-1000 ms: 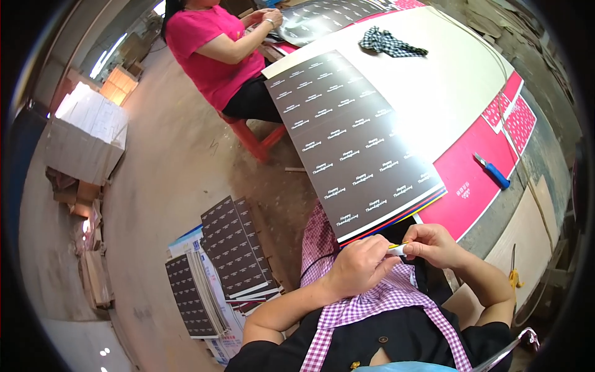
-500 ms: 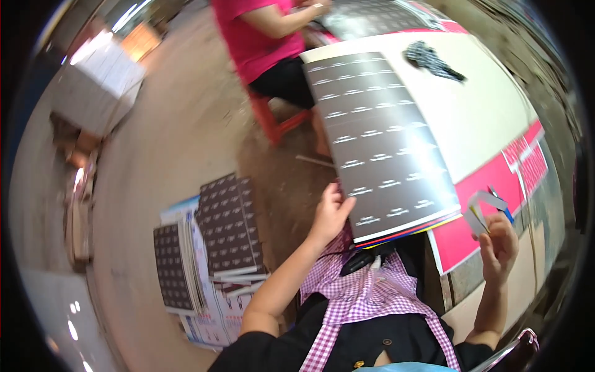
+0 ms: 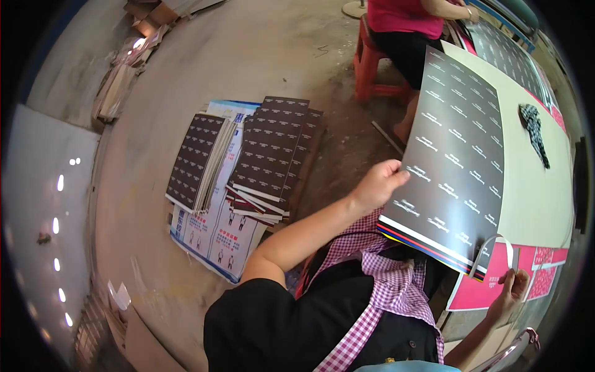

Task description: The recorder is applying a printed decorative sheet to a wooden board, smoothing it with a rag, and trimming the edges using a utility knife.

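A large dark grey sheet [image 3: 455,146] with rows of small white print lies on the table to the right, its near end jutting over the edge. My left hand [image 3: 379,185] is closed on its left edge, thumb on top. Colored stripes run along the sheet's near edge. My right hand [image 3: 511,290], beside the sheet's near right corner, pinches a narrow whitish strip [image 3: 509,253] that curls over in a loop toward that corner. Whether the strip is joined to the sheet I cannot tell.
A pale board [image 3: 536,186] and a pink printed sheet [image 3: 477,290] cover the table; a black-and-white checked cloth [image 3: 534,133] lies there. Dark printed stacks [image 3: 266,146] rest on a poster [image 3: 214,239] at left. A person in pink [image 3: 406,18] sits on a red stool [image 3: 367,65].
The view has swung left, so the table now appears farther right. My left hand still grips the sheet's edge; the strip in my right hand now arches over the near corner.
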The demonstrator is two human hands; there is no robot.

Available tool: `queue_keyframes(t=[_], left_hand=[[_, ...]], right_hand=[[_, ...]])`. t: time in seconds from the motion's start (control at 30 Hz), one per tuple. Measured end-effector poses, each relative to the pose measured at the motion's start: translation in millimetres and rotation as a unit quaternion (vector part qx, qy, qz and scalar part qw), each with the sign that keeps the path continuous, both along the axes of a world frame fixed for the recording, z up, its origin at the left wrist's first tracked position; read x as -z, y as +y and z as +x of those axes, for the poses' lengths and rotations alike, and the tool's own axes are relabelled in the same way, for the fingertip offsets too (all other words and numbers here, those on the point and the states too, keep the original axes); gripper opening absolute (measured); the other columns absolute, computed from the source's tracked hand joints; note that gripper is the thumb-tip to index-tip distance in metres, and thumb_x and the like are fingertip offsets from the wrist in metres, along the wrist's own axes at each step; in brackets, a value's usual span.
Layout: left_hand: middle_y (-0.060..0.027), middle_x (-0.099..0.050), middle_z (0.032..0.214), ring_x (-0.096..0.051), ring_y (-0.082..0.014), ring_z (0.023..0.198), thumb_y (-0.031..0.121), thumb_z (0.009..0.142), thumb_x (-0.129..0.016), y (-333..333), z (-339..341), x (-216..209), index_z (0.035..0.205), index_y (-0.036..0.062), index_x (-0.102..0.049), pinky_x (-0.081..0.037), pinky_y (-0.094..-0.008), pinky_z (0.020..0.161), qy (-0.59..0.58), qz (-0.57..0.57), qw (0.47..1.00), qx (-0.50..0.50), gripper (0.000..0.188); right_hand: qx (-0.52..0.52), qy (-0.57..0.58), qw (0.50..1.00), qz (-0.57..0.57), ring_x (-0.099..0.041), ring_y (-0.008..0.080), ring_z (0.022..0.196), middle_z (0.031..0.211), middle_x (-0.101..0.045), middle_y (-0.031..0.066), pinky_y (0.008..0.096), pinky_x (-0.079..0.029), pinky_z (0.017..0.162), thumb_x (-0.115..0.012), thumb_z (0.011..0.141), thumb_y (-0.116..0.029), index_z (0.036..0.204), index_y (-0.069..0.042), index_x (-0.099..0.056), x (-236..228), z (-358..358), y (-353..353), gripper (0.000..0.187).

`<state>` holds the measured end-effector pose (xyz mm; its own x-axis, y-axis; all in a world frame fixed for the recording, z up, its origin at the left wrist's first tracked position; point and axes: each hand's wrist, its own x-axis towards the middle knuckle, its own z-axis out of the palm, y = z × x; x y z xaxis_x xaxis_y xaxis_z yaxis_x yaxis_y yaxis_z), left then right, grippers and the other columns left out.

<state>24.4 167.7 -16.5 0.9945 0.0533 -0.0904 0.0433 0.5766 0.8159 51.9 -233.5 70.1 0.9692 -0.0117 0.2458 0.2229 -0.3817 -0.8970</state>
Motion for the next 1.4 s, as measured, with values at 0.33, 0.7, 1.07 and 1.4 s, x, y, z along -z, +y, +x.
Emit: queue_keyframes(t=[0.33,0.7,1.07,1.4], left_hand=[[-0.0087,-0.063,0.102,-0.063,-0.0139,0.087,0.012,0.092,-0.050,130,-74,-33,0.113,-0.0028,-0.053,-0.052,-0.0269,0.078,0.080,-0.009,0.996,-0.049,0.026],[-0.0098,-0.059,0.113,-0.058,-0.0171,0.100,0.013,0.095,-0.045,241,-218,20,0.122,-0.0034,-0.047,-0.047,-0.0300,0.087,0.240,0.109,0.938,-0.226,0.032],[-0.0085,-0.063,0.103,-0.055,-0.0150,0.095,0.015,0.089,-0.056,350,-321,233,0.111,-0.0032,-0.058,-0.042,-0.0286,0.084,0.371,0.307,0.796,-0.367,0.029],[-0.0124,-0.066,0.101,-0.061,-0.0244,0.096,0.024,0.088,-0.055,399,-289,213,0.112,0.0001,-0.060,-0.046,-0.0358,0.083,0.453,0.485,0.706,-0.247,0.035]], right_hand=[[-0.092,0.010,0.994,-0.063,-0.043,0.0056,0.066,0.075,-0.045,-0.0018,0.0189,-0.037,0.061,-0.051,0.092,-0.007,0.134,-0.004,-0.040,23,49,31,0.043],[-0.070,0.012,0.973,-0.221,-0.059,0.0151,0.089,0.099,-0.062,0.0095,0.0267,-0.047,0.078,-0.049,0.092,-0.004,0.117,0.000,-0.053,63,76,19,0.025],[-0.073,-0.065,0.925,-0.366,-0.054,0.0178,0.067,0.075,-0.056,0.0121,0.0289,-0.045,0.062,-0.051,0.088,0.001,0.094,0.000,-0.050,33,61,63,0.006],[-0.021,0.029,0.963,-0.269,-0.052,0.0088,0.072,0.077,-0.055,0.0024,0.0228,-0.044,0.065,-0.055,0.083,0.005,0.089,0.000,-0.055,13,36,47,0.008]])
